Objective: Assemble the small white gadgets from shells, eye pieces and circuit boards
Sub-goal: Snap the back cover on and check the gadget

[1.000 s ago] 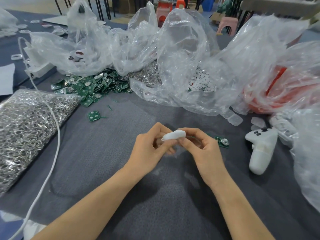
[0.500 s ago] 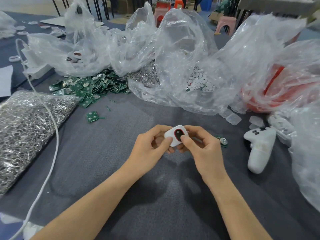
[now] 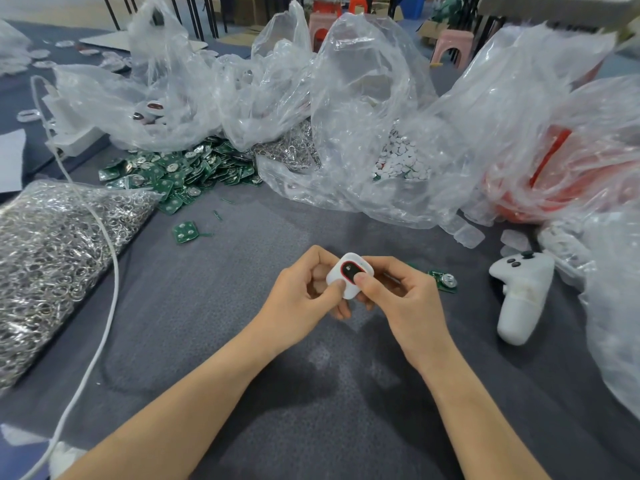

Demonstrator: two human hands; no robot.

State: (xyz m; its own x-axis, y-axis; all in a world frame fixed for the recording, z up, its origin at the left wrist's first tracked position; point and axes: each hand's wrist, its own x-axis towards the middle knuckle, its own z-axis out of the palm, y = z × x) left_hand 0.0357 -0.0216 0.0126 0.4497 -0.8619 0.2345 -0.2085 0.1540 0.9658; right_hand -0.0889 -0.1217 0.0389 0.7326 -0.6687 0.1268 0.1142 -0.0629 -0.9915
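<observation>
At your far left, the clear bag of silver metal rings (image 3: 52, 265) was cut off by the frame's edge. A thin white cable (image 3: 108, 282) crossed it and left the picture at the bottom corner. Behind it, a white block (image 3: 74, 135) sat half under the crumpled clear plastic bags (image 3: 363, 98); what it was could not be made out. A few white pieces with dark oval eyes (image 3: 152, 110) showed dimly through the leftmost bag. A heap of small green circuit boards (image 3: 180, 171) spilled from under the bags, and one stray green board (image 3: 186, 232) lay apart, nearer you.

In the middle, your left hand (image 3: 301, 296) and right hand (image 3: 405, 299) both gripped the small white gadget with a red-rimmed dark oval eye (image 3: 348, 273), holding it above the table. Your left thumb pressed its lower white corner and your right thumb lay on the eye's lower edge. Your other fingers curled behind it, mostly hidden, as was the gadget's back. Beyond your hands, small white discs (image 3: 401, 161) lay in the central bag.

Just right of your right hand, a green board carrying a round silver cell (image 3: 445, 281) lay partly covered by your fingers. Further right lay a white handheld controller with dark buttons (image 3: 523, 296). Behind it, something red-orange (image 3: 554, 161) was blurred inside plastic and could not be identified.

Everything rested on a dark grey cloth tabletop (image 3: 311, 393). At the back of the room stood a pink plastic stool (image 3: 452, 46), soft and out of focus.
</observation>
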